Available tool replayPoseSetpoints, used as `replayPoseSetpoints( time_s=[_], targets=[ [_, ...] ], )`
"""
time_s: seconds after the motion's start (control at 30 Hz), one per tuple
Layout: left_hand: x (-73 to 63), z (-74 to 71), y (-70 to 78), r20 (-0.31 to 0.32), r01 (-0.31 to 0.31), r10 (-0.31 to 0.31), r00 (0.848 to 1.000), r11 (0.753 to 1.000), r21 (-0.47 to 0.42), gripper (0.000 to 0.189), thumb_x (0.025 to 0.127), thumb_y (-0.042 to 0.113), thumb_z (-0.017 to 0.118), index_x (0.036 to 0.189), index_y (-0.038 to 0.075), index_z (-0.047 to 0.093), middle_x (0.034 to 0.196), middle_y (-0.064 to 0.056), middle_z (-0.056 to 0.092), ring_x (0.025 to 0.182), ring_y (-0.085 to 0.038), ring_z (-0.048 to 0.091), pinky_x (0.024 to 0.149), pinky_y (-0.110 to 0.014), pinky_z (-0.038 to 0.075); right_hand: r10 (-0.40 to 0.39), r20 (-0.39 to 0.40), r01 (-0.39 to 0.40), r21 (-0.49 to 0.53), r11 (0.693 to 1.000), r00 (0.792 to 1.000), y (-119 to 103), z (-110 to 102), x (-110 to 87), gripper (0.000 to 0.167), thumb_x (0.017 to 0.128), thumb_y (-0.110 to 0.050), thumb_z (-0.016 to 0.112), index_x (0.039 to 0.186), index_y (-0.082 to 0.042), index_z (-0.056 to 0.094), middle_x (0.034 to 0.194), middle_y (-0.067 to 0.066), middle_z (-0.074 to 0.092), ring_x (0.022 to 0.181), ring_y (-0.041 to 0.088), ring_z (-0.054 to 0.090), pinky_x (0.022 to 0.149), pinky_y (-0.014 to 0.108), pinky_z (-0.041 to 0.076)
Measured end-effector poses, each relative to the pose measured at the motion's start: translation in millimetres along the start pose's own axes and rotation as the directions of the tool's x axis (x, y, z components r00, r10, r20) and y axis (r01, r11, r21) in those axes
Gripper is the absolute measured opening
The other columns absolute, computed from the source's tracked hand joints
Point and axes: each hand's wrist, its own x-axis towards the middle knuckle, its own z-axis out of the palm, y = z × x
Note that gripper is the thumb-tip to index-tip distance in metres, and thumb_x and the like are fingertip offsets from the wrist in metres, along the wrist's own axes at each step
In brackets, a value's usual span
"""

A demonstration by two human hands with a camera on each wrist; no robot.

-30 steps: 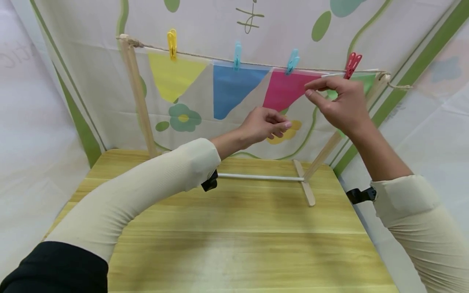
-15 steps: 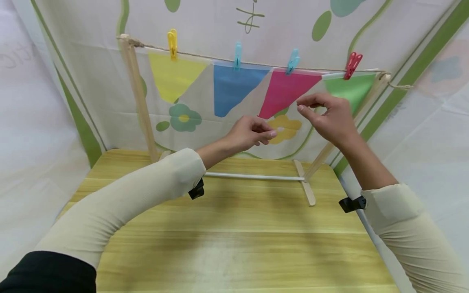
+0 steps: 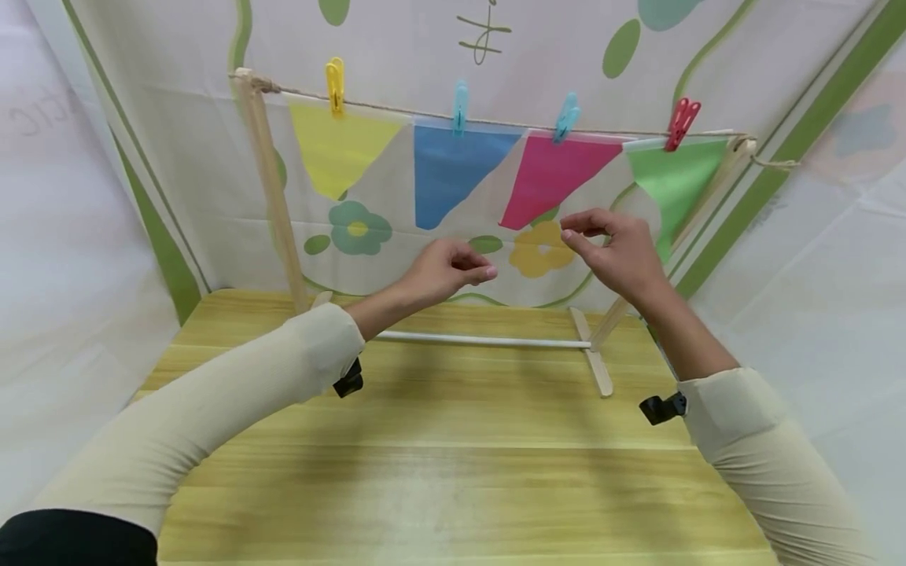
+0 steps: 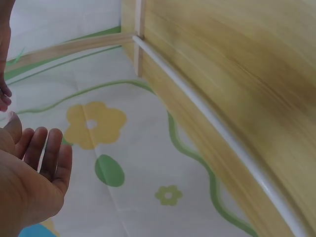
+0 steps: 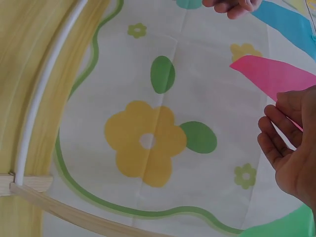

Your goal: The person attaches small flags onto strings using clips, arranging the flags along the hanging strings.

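My left hand (image 3: 440, 271) hovers below the blue flag (image 3: 453, 165), fingers loosely curled and holding nothing. My right hand (image 3: 616, 248), likewise with nothing in its fingers, is lower than the pink flag (image 3: 555, 174) and left of the green flag (image 3: 672, 177). A twine line (image 3: 396, 108) carries these flags and a yellow flag (image 3: 340, 145) at the left. Each flag hangs from a clothespin: yellow clothespin (image 3: 335, 86), light blue clothespin (image 3: 460, 108), second light blue clothespin (image 3: 567, 118), red clothespin (image 3: 683, 124). In the right wrist view the pink flag (image 5: 279, 74) shows behind the fingers.
The twine is tied between a left wooden post (image 3: 272, 189) and a right wooden post (image 3: 612, 318). A white rod (image 3: 488, 340) joins the posts low down, and a wooden foot (image 3: 593, 362) rests on the wood-grain table (image 3: 439, 472). Behind hangs a floral cloth (image 3: 396, 47).
Both hands have moved down and away from the line, the left one also leftward. The green flag, earlier partly behind the right hand, now shows more fully. The clothespins stay in place.
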Motion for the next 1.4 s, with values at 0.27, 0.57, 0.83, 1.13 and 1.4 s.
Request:
replayPoseSetpoints(
  time_s=[0.27,0.57,0.83,1.13,1.4],
  targets=[
    [-13.7,-9.0,-16.0,-0.05,0.018,-0.015,0.999,0.999,0.043,0.024,0.11,0.032,0.077,0.124,0.014,0.085,0.117,-0.007,0.082,0.103,-0.022,0.075,0.095,-0.043,0.063,0.063,0.036,-0.062,-0.015,0.998,0.997,12,9,-10.1,0.027,0.113,-0.026,0.072,0.131,-0.008,0.082,0.124,0.018,0.083,0.117,0.036,0.076,0.082,0.013,0.048],
    [-28.9,-14.1,-31.7,-0.085,0.045,-0.036,0.996,0.993,0.11,0.031,0.11,0.038,0.078,0.129,0.014,0.084,0.119,-0.005,0.083,0.105,-0.022,0.077,0.094,-0.044,0.065,0.094,0.073,-0.095,0.016,0.995,0.993,24,16,-22.0,0.033,0.113,-0.031,0.071,0.134,-0.007,0.08,0.127,0.019,0.082,0.117,0.037,0.075,0.077,0.013,0.049],
    [-43.8,-26.2,-48.3,-0.123,0.133,-0.118,0.985,0.983,0.124,0.052,0.107,0.053,0.078,0.145,0.018,0.076,0.141,-0.006,0.077,0.131,-0.027,0.072,0.112,-0.054,0.06,0.098,0.064,-0.099,0.001,0.995,0.993,34,21,-32.9,0.033,0.113,-0.029,0.07,0.136,-0.007,0.079,0.132,0.02,0.081,0.119,0.04,0.076,0.087,0.02,0.053],
    [-57.5,-40.8,-59.9,-0.143,0.205,-0.184,0.973,0.967,0.153,0.072,0.102,0.067,0.077,0.155,0.019,0.067,0.158,-0.007,0.067,0.149,-0.036,0.061,0.123,-0.062,0.051,0.141,0.087,-0.14,-0.011,0.99,0.986,43,27,-45.3,0.035,0.114,-0.031,0.069,0.139,-0.007,0.077,0.136,0.019,0.08,0.122,0.039,0.075,0.1,0.053,0.059],
    [-71.7,-48.1,-71.8,-0.172,0.247,-0.214,0.962,0.947,0.205,0.076,0.102,0.069,0.075,0.159,0.02,0.064,0.165,-0.006,0.063,0.157,-0.037,0.055,0.126,-0.065,0.048,0.147,0.104,-0.147,-0.007,0.989,0.984,47,33,-54.1,0.035,0.114,-0.03,0.069,0.139,-0.007,0.077,0.137,0.02,0.079,0.124,0.041,0.074,0.105,0.061,0.06]
  ],
)
